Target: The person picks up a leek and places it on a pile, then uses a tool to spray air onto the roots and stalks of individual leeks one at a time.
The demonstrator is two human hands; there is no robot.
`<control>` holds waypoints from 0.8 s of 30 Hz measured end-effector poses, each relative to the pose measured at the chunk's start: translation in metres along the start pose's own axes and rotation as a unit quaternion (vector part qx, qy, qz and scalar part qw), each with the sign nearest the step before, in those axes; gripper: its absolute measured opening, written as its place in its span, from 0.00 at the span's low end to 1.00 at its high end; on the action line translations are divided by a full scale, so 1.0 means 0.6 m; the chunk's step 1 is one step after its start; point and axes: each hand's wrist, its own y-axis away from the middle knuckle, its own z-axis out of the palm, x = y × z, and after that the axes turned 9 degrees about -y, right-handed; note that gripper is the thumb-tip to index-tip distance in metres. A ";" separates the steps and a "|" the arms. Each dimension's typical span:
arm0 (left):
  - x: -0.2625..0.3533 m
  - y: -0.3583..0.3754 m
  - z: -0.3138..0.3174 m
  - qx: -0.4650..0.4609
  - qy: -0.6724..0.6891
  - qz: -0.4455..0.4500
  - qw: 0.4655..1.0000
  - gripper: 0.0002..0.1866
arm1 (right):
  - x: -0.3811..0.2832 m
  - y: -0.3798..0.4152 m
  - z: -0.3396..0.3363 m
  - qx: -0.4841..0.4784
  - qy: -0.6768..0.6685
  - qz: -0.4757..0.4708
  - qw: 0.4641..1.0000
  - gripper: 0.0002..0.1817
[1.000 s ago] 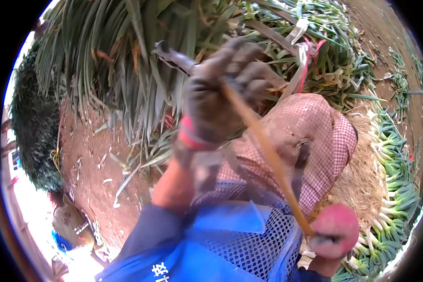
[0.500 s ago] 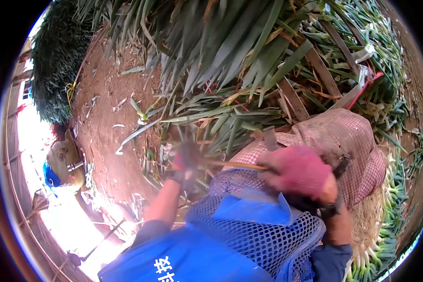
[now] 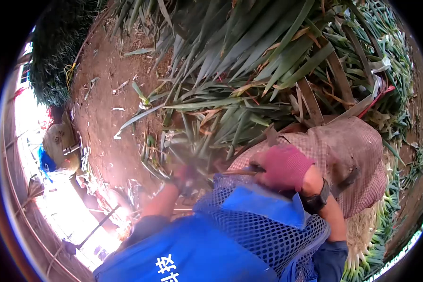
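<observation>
My right hand (image 3: 284, 167), in a pink-red glove with a black watch at the wrist, is closed around a thin brown stick-like thing (image 3: 239, 172). It is above my lap, over the checked cloth (image 3: 348, 145) covering my legs. My left hand (image 3: 185, 176), also gloved, is smeared by motion to the left of the stick, so its fingers cannot be read. Close by it lie loose long green leaves (image 3: 221, 117). Whether the stick reaches my left hand is not visible.
A big heap of green onions (image 3: 239, 42) fills the top, with flat brown slats (image 3: 310, 101) beside it. More onions with white ends (image 3: 366, 256) lie at right. Bare brown soil (image 3: 103, 117) spreads at left, near a tan sack-like shape (image 3: 61, 145).
My right hand has shifted slightly left. My left hand is a little lower and still blurred. Less of the stick shows between them, and the whole view has shifted slightly.
</observation>
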 end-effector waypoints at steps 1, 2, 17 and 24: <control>-0.053 -0.039 0.003 0.020 0.133 -0.208 0.969 0.14 | -0.001 -0.007 0.003 0.013 0.017 -0.018 1.000 0.22; -0.077 -0.059 0.008 -0.003 0.058 -0.183 0.981 0.14 | -0.001 -0.010 0.008 0.022 0.032 -0.034 0.999 0.21; 0.174 -0.304 -0.010 -0.100 -0.674 0.205 0.703 0.14 | 0.092 0.015 0.011 0.275 -0.229 -0.031 0.933 0.25; 0.656 -0.220 0.178 0.066 -0.456 0.397 0.794 0.15 | 0.108 0.047 0.002 0.318 -0.294 -0.023 0.901 0.29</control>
